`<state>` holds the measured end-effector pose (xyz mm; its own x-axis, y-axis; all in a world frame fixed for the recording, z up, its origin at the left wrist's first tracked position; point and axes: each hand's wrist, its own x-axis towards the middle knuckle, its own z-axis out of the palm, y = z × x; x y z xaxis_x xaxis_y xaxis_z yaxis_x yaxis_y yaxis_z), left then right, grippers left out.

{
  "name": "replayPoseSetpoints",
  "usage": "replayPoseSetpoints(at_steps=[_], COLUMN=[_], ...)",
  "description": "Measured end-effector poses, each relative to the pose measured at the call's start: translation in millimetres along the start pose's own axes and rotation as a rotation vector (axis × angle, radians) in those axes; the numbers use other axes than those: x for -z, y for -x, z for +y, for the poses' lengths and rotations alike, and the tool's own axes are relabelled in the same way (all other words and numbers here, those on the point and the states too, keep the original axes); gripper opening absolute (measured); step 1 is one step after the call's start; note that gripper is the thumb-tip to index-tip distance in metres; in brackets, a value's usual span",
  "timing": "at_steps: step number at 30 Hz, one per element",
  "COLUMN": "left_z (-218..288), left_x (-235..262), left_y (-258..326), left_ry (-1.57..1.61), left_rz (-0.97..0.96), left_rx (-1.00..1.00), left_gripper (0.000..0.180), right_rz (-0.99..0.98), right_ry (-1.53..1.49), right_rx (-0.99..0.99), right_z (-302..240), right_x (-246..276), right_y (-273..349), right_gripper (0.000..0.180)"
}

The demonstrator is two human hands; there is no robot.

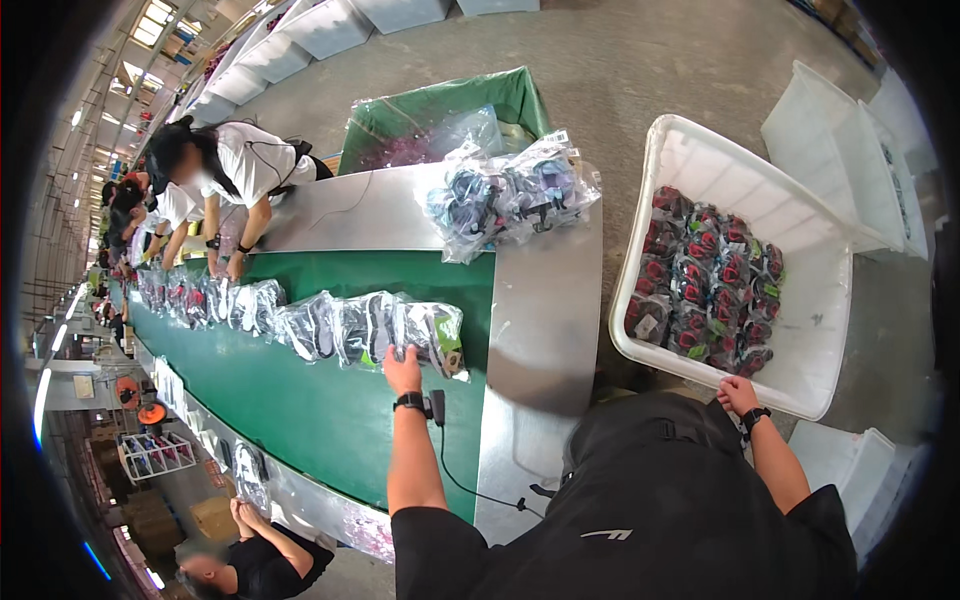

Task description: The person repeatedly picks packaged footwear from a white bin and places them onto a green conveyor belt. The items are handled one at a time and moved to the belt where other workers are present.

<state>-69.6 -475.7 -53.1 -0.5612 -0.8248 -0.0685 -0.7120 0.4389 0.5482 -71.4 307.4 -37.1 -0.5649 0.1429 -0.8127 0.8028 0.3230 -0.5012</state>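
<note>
Single head-worn fisheye looks steeply down over conveyor belt [300,400].

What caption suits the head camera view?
Left hand on a bagged shoe on the green conveyor; right hand grips the white bin.

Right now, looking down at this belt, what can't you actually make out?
- Left hand, head view: its fingertips are hidden under the bagged shoes, so its grip is unclear.
- Right hand: its fingers curl over the white bin's rim, hiding their tips.
- Bagged pile: glare on the plastic blurs the contents.
</note>
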Motion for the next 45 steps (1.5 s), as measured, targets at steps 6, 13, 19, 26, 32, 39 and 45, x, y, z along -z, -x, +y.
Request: replayPoseSetpoints(at_steps=[6, 13, 19, 26, 32, 39, 45], left_z=[-13, 29, 27, 36, 54, 123, 239], left_x=[-25, -21, 12, 27, 3, -10, -5], left_y=[-25, 78, 180, 224, 218, 234, 274], left_ry=[0.406, 0.241, 0.943, 1.081, 1.07, 1.321, 1.268], left_rz=[-0.409, -0.025, -0.213, -0.448, -0.518, -0.848, -1.066], left_rx=[0.327, 0.012, -0.037, 0.56, 0.388, 0.506, 0.241], left_gripper=[0.091, 0.08, 0.061, 0.071, 0.064, 0.043, 0.046], right_rz=[-0.004, -0.011, -0.027, -0.138, -0.181, -0.271, -0.669], right_ry=[0.066, 0.144, 0.139, 0.183, 0.182, 0.053, -0.155], right_rx=[0.064, 0.01, 0.028, 0.044, 0.168, 0.36, 0.399], right_z=[-26, -23, -33, -56, -78, -139, -206], right_x=[-6, -1, -1, -17, -19, -29, -38], right_y=[38, 35, 18, -6, -1, 28, 78], right_gripper=[0.037, 0.036, 0.034, 0.035, 0.031, 0.037, 0.055])
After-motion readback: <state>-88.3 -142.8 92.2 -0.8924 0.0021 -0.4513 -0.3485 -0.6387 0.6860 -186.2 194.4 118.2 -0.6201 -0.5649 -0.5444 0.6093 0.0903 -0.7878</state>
